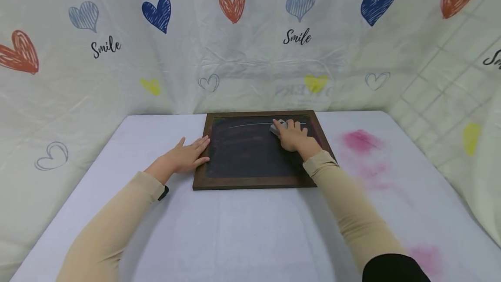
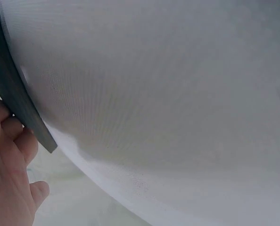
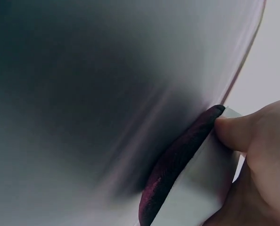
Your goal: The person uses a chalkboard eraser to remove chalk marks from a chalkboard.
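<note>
A small chalkboard (image 1: 246, 153) in a brown wooden frame lies on the white-covered table. Across its upper part runs a thin pale line (image 1: 250, 125). My right hand (image 1: 293, 137) grips a chalkboard eraser (image 1: 275, 129) over that line, near the board's upper right. In the right wrist view the eraser's dark, pink-dusted felt (image 3: 173, 165) faces the board, and the thumb presses on its light-coloured body. My left hand (image 1: 183, 156) rests against the left side of the wooden frame with its fingers extended. The left wrist view catches those fingers at the frame's edge (image 2: 22, 103).
Pink smudges (image 1: 362, 141) mark the white tablecloth (image 1: 250, 229) right of the board. Behind the table's far edge hangs a pale curtain (image 1: 258, 51) printed with hearts and "Smile". It also borders the table on both sides.
</note>
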Motion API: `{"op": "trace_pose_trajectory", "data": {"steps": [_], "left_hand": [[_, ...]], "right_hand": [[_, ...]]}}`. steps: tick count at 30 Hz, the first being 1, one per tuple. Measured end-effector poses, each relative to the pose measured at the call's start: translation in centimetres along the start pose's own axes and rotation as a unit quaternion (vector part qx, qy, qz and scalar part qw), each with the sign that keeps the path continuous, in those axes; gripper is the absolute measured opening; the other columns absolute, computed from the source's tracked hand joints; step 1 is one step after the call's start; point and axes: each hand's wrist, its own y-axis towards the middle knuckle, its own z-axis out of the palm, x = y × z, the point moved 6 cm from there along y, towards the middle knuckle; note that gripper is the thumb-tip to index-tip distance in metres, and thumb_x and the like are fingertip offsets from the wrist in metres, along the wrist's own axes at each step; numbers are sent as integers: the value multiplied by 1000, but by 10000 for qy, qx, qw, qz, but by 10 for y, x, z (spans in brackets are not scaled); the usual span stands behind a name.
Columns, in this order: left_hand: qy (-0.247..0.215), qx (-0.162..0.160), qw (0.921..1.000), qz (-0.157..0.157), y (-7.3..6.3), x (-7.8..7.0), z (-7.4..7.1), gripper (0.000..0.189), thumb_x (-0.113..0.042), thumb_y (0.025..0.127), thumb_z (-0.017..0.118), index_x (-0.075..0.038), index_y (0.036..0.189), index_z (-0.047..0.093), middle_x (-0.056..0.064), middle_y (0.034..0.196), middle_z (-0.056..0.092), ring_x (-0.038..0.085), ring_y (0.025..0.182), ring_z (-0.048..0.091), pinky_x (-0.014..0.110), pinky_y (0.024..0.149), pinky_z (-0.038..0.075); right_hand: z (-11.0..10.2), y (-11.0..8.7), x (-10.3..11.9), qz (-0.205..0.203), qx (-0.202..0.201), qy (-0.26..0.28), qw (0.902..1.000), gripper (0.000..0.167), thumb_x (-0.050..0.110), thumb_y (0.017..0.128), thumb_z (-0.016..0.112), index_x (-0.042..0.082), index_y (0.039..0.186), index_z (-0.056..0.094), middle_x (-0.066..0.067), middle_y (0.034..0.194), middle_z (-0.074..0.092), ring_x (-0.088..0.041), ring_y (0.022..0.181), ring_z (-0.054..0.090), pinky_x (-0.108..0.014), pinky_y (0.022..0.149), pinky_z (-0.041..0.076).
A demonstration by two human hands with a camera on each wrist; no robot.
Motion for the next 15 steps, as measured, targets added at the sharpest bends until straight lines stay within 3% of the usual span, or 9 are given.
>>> {"op": "trace_pose_trajectory", "data": {"steps": [5, 10, 15], "left_hand": [[-16, -15, 10000, 53, 3, -2, -1, 76, -47, 110, 38, -1, 164, 10, 17, 170, 10, 31, 155, 19, 67, 119, 3], [31, -64, 10000, 30, -2, -2, -4, 75, -45, 111, 39, 0, 163, 12, 18, 170, 12, 32, 153, 22, 67, 119, 5], [70, -27, 10000, 59, -4, -3, -4, 74, -46, 111, 39, 1, 163, 14, 19, 169, 14, 33, 152, 25, 68, 118, 6]], "right_hand": [[15, 10, 58, -259, 81, -279, 9992, 62, 23, 112, 41, 30, 167, 13, -21, 163, 19, -42, 147, 20, -60, 111, 25], [27, 7, 119, -637, 62, -601, 9961, 61, 27, 112, 41, 36, 166, 14, -16, 164, 21, -36, 148, 22, -56, 115, 24], [37, -4, 159, -1082, 87, -870, 9903, 60, 30, 112, 41, 38, 166, 16, -12, 164, 24, -33, 147, 26, -54, 117, 26]]}}
